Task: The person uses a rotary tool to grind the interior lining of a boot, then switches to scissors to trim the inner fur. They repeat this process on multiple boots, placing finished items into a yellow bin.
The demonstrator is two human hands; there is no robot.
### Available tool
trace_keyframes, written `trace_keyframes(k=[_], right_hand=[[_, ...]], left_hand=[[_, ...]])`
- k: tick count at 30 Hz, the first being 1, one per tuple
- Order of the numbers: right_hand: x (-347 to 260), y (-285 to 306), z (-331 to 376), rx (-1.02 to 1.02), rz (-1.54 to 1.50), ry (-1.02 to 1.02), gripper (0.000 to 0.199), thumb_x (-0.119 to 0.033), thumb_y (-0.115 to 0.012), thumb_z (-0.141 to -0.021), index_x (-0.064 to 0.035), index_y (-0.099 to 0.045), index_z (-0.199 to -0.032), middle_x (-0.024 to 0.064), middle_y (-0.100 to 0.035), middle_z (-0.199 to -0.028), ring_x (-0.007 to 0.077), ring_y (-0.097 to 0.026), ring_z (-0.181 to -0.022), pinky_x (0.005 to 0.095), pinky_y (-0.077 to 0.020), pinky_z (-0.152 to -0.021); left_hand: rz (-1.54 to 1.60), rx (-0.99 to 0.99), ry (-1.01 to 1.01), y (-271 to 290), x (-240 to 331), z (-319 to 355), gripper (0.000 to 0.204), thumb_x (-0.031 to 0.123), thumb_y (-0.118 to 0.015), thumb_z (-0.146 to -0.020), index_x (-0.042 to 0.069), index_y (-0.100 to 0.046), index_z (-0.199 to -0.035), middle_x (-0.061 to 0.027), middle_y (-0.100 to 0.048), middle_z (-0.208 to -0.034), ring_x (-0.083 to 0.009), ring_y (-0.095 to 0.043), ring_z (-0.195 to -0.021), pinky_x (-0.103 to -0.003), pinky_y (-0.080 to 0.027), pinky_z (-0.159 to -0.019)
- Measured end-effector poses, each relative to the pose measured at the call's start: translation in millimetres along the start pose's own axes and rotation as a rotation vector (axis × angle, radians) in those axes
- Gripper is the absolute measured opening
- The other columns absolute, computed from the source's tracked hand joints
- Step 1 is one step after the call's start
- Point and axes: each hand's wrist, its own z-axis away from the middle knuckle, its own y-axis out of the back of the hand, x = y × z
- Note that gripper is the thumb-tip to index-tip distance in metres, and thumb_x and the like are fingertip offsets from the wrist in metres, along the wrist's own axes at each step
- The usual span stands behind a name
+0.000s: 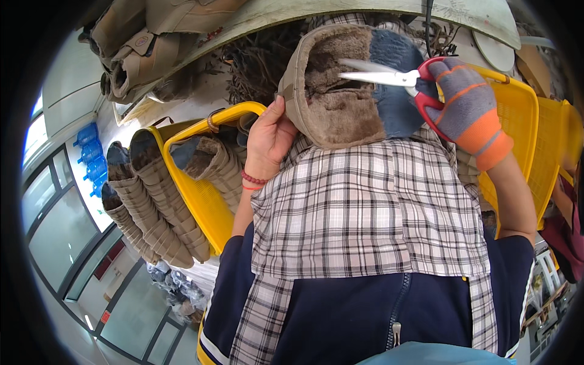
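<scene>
Fleece-lined shoe upper (347, 118) held above the plaid apron (347, 207), near the edge of the workbench (441, 8); opening turned toward the camera. Its left rim is pinched by the bare left hand (269, 135). Scissors (409, 81) gripped by the red handles in the gloved right hand (467, 103), blades crossing the opening; contact with lining cannot be told. Sideways room is narrowed by the left yellow basket (193, 210) and right yellow basket (517, 109); more is offered over the lower apron.
</scene>
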Motion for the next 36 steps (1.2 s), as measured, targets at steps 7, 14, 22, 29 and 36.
trace_keyframes(k=[7, 14, 22, 29, 36], right_hand=[[-8.1, -20.2, -8.1, -0.137, 0.109, 0.012, 0.030, -0.024, -0.070, -0.070, -0.0103, -0.060, -0.095, 0.0095, -0.060, -0.088, 0.0276, -0.059, -0.085, 0.0369, -0.0487, -0.073], [-13.2, -17.5, -7.4, -0.144, 0.145, 0.041, 0.031, -0.026, -0.070, -0.071, -0.0118, -0.061, -0.098, 0.0080, -0.060, -0.089, 0.0249, -0.059, -0.085, 0.0355, -0.0490, -0.073], [-26.9, -12.2, -24.5, -0.213, 0.198, 0.121, 0.031, -0.030, -0.069, -0.074, -0.0149, -0.063, -0.100, 0.0055, -0.062, -0.086, 0.0221, -0.062, -0.080, 0.0337, -0.0501, -0.069], [-29.3, -14.0, -33.1, -0.312, 0.309, 0.122, 0.028, -0.029, -0.066, -0.077, -0.0161, -0.063, -0.102, 0.0060, -0.063, -0.088, 0.0209, -0.064, -0.078, 0.0317, -0.0512, -0.066], [-27.8, -13.8, -30.8, -0.319, 0.329, 0.107, 0.024, -0.028, -0.066, -0.077, -0.0143, -0.064, -0.097, 0.0058, -0.064, -0.081, 0.0212, -0.064, -0.075, 0.0325, -0.0516, -0.064]], left_hand=[[-0.013, -0.307, -0.017, 19.0, 0.0, -0.9, 0.033, 0.009, -0.049, -0.092, -0.004, -0.046, -0.122, -0.0134, -0.056, -0.119, -0.0223, -0.053, -0.111, -0.034, -0.038, -0.100], [0.086, -0.255, 0.001, 25.5, -5.6, -7.3, 0.032, 0.008, -0.049, -0.092, -0.003, -0.047, -0.122, -0.0116, -0.056, -0.120, -0.0203, -0.053, -0.111, -0.033, -0.038, -0.100], [0.009, -0.228, -0.037, 18.9, -5.2, -7.2, 0.033, 0.008, -0.048, -0.092, -0.002, -0.046, -0.124, -0.0113, -0.055, -0.121, -0.0202, -0.053, -0.111, -0.033, -0.039, -0.100], [0.000, -0.241, -0.017, 18.5, -3.7, -7.9, 0.034, 0.009, -0.050, -0.092, -0.003, -0.046, -0.123, -0.0114, -0.055, -0.121, -0.0206, -0.053, -0.111, -0.033, -0.039, -0.099], [-0.047, -0.266, -0.061, 18.9, -3.2, -10.8, 0.035, 0.013, -0.047, -0.094, -0.005, -0.046, -0.123, -0.0187, -0.053, -0.122, -0.0255, -0.051, -0.114, -0.037, -0.037, -0.102]])
